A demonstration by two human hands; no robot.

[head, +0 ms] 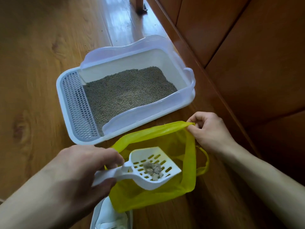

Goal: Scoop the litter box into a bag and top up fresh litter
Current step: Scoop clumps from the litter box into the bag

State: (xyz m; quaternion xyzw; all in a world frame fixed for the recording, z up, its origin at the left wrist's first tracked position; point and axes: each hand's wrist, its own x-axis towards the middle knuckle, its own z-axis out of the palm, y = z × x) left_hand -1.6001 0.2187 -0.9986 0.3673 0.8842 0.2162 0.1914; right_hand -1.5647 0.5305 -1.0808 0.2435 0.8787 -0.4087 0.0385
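I grip the white slotted plastic litter scoop [148, 169] by its handle in my left hand [85, 167], fingers curled over the top and thumb under it. The scoop's long axis runs from my fingers away to the right and slightly forward, its blade pointing toward my right hand and tilted a little down at the far edge. A small grey clump of litter [152, 170] lies on the slots, just beyond my left fingertips.

The blade hangs over the open mouth of a thin translucent yellow plastic bag [188, 162]. My right hand [209, 129] pinches the bag's far rim between thumb and curled fingers and holds it up, so the mouth stretches between my two hands. One loop handle of the bag droops below my right wrist.

Beyond both sets of fingers sits the white rectangular plastic litter box [166, 55] with a clear raised rim, filled with grey-brown pellet litter [125, 93]. Its grey grated step [77, 106] is at the end forward of my left hand; its long axis runs left to right.

Everything rests on a glossy wooden plank floor [33, 63]. Reddish-brown wooden panelling [247, 47] rises to the right of my right hand. A white shoe [107, 215] shows below my left hand.
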